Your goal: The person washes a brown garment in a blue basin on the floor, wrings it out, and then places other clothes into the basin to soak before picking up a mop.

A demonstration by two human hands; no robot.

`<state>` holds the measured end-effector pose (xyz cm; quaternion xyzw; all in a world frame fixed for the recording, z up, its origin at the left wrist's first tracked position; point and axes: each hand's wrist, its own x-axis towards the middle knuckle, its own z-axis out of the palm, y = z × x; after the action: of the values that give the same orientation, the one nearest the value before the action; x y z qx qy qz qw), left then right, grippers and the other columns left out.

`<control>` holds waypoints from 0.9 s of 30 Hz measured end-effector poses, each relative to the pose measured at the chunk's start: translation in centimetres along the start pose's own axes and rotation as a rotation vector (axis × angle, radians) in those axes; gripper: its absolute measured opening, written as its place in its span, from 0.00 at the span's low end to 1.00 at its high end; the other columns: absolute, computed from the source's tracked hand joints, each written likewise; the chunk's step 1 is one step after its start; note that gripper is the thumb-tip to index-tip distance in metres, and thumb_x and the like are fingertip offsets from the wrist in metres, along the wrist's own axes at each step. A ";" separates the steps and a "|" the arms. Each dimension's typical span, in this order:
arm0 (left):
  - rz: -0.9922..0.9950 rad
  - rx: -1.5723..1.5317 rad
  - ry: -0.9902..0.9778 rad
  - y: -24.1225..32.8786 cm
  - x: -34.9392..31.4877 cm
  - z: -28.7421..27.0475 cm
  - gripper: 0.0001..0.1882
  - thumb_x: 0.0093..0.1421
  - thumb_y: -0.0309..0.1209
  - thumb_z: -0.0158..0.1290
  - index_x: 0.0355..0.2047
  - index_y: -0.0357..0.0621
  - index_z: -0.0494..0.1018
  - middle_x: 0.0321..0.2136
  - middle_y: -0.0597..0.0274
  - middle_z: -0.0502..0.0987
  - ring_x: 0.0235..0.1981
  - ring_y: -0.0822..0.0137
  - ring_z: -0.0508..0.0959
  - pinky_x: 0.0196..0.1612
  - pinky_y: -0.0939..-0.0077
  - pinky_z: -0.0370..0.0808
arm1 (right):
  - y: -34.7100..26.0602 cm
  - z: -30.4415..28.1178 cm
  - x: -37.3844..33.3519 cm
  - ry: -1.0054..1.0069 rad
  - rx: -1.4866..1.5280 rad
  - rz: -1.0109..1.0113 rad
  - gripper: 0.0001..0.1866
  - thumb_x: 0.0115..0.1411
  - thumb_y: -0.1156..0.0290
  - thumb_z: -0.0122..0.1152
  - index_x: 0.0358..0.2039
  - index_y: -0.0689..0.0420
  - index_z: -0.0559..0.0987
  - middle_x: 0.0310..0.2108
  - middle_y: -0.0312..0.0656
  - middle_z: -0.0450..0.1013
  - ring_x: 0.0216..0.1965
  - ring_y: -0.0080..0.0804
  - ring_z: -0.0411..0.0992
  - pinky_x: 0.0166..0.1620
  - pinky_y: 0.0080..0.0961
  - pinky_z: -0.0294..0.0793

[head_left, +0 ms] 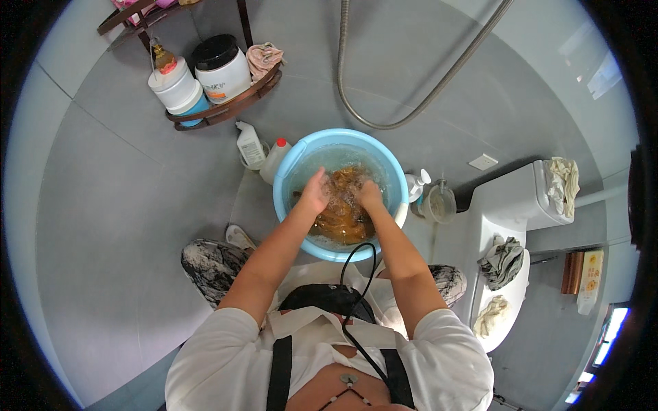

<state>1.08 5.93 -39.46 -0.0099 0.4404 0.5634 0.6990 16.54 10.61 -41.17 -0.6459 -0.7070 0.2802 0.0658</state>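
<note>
A light-blue basin (394, 161) of water stands in front of me. Brown cloth (343, 222) lies wet in the water, which is splashing and bubbling over it. On the left side of the basin, my left hand (315, 190) is at the water's surface beside the cloth, fingers stretched out and holding nothing that I can see. Opposite it, my right hand (370, 195) dips in at the cloth's right edge. Its fingers are hidden by water and splash, so its grip does not show.
A white bottle (251, 145) and a red-capped jug (275, 162) stand left of the basin; a pump bottle (417, 183) and a clear tub (439, 204) stand right. Tubs fill a corner shelf (236, 109). A shower hose (384, 126) hangs ahead. Cloths lie on a toilet (504, 198).
</note>
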 end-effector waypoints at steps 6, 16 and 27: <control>-0.050 -0.101 -0.200 -0.5 -0.4 1.0 0.26 0.57 0.48 0.43 0.52 0.49 0.59 0.52 0.62 0.61 0.53 0.62 0.60 0.55 0.66 0.54 | -4.4 -5.7 -4.1 0.108 0.460 -0.285 0.25 0.46 0.62 0.62 0.46 0.57 0.70 0.41 0.51 0.70 0.44 0.39 0.69 0.46 0.28 0.66; 0.017 -0.101 -0.272 0.6 -2.0 3.3 0.20 0.55 0.46 0.47 0.42 0.48 0.66 0.35 0.58 0.70 0.35 0.63 0.71 0.37 0.66 0.71 | -6.2 -6.1 -10.3 0.058 0.436 -0.743 0.20 0.46 0.63 0.61 0.42 0.51 0.71 0.37 0.46 0.70 0.38 0.43 0.69 0.42 0.32 0.68; 0.026 -0.123 -0.083 -2.4 -0.8 2.8 0.13 0.58 0.34 0.41 0.38 0.37 0.66 0.33 0.55 0.71 0.36 0.62 0.73 0.39 0.65 0.72 | -4.5 -4.3 -6.4 0.408 0.292 -0.420 0.11 0.54 0.62 0.48 0.29 0.55 0.73 0.28 0.51 0.71 0.29 0.53 0.69 0.32 0.42 0.68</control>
<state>4.72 5.81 -38.40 -0.0238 0.3757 0.5982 0.7074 15.52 5.86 -33.73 -0.5127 -0.7492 0.2238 0.3545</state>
